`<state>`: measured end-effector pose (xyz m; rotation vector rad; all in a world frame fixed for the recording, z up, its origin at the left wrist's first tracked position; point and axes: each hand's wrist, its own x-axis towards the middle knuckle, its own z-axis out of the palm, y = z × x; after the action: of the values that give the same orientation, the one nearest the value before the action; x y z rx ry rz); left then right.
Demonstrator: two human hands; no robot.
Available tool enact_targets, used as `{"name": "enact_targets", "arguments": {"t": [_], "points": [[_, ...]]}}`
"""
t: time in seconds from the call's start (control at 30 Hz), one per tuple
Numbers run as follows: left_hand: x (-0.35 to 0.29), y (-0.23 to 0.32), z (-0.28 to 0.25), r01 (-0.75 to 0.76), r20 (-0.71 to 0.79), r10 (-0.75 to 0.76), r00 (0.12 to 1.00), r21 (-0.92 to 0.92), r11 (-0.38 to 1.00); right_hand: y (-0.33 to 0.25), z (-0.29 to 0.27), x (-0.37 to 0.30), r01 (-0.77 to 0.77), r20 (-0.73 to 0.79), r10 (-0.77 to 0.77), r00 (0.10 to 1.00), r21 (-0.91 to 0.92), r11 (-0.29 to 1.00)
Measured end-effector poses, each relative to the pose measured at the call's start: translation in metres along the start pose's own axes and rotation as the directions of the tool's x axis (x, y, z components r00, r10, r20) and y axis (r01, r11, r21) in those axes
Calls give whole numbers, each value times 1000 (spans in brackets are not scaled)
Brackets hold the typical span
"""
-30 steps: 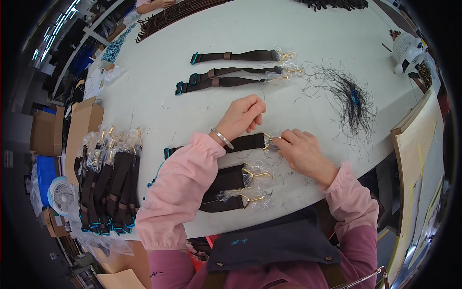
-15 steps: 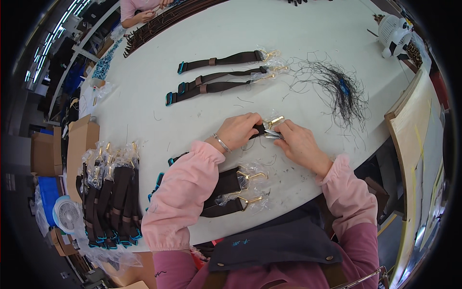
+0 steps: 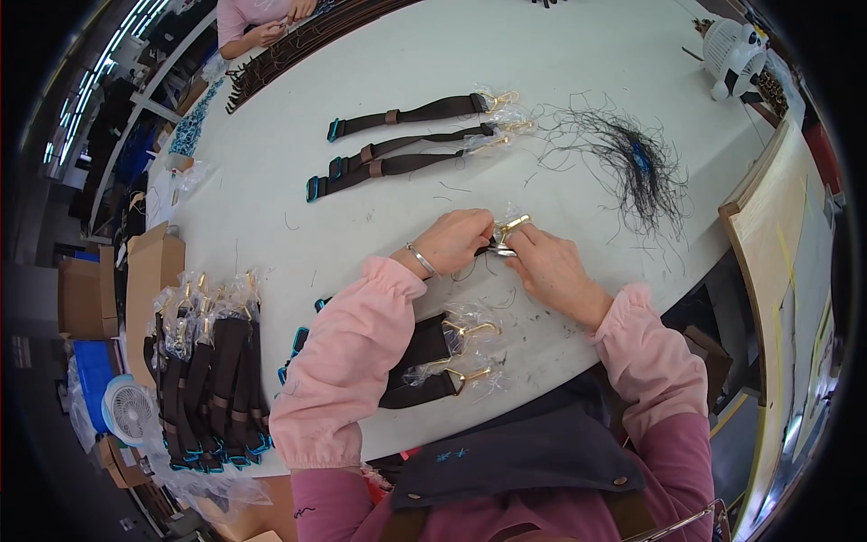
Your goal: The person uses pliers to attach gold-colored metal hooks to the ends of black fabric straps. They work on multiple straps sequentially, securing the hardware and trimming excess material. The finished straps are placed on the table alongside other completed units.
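Observation:
My left hand pinches the dark brown webbing strap near its end, where a gold clasp in clear plastic sticks out. Small silver thread snips are in my right hand, with the blades against the strap end beside my left fingertips. Most of this strap is hidden under my left hand and forearm. Just in front of me lie further dark straps with plastic-wrapped gold clasps, partly covered by my left sleeve. Beyond my hands are three straps with blue-green buckles.
A tangle of black thread lies on the white table at right. Many straps are piled at the left edge, near a cardboard box and small fan. Another person's hands work at the far left.
My right hand has drawn slightly left with the snips, closer to my left fingers. The left hand still pinches the strap. The whole view has shifted a little.

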<state>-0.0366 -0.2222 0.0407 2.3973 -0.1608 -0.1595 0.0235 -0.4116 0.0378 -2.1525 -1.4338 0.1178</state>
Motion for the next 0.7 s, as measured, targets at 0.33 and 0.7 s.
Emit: {"name": "enact_targets", "arguments": {"t": [0.33,0.7], "points": [[3,-8,10,110,-30,-150,988,-547,830,0,3,0,8,22,-8,1000,17,1000],[-21,0,-1,70,-70,-58,996,179,981,0,-3,0,-8,65,7,998,19,1000]]}}
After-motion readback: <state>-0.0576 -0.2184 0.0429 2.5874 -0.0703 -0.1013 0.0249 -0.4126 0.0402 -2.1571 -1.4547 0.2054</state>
